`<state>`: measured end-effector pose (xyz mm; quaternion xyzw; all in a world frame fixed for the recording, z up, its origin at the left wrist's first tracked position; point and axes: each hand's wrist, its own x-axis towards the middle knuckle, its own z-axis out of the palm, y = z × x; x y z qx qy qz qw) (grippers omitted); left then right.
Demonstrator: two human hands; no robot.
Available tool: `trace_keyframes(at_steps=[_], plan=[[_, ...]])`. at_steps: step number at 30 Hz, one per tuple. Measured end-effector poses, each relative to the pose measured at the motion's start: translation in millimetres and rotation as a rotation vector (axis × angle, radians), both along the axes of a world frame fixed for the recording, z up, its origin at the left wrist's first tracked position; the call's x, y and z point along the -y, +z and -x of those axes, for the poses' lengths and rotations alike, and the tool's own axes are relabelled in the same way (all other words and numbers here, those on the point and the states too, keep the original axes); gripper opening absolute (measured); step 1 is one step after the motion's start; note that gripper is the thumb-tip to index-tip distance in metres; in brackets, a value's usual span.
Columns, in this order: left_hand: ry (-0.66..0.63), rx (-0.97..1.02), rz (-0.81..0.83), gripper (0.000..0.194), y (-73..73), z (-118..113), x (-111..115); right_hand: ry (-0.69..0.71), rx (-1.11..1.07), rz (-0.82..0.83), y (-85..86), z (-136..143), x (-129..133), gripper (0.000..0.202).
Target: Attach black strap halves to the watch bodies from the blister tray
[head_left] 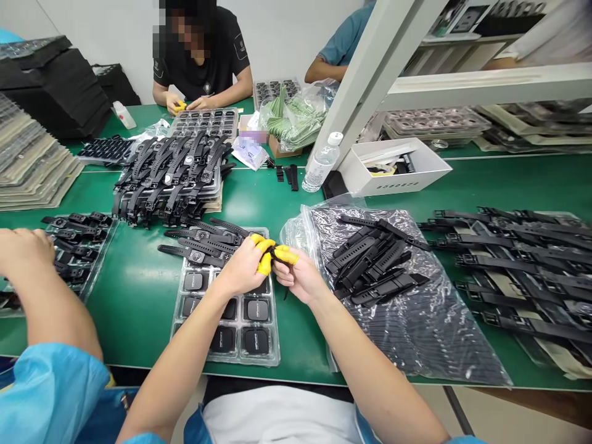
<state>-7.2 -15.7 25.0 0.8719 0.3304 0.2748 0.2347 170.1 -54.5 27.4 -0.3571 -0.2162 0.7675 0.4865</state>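
My left hand (244,266) and my right hand (300,274) meet above a clear plastic tray (272,354), both closed, with yellow covers on several fingertips. Pinched between them is a small black watch (273,251), mostly hidden by the fingers. A black strap end hangs below my right fingers. In the tray's near pockets sit square black watch bodies (256,310). Watches with straps fitted (198,246) lie across its far end. To the right of my right hand, loose black watch straps (370,259) are heaped on a plastic bag (416,333) full of dark straps.
A co-worker's arm (46,302) reaches in from the left over another watch tray (99,265). Strapped watches (171,172) are piled beyond my tray; more straps (531,271) lie at right. A bottle (321,163) and white box (398,169) stand by a post. Another person sits opposite.
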Motion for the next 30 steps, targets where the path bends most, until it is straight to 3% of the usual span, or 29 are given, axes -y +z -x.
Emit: trace_keyframes(at_steps=[7, 30], plan=[[0.009, -0.073, -0.045, 0.037, -1.4, 1.3, 0.1, 0.015, 0.108, 0.018, 1.0, 2.1, 2.0, 0.046], [0.031, 0.055, 0.09, 0.036, 1.6, 1.5, 1.0, -0.022, 0.178, -0.103, 0.9, 2.4, 4.6, 0.045]])
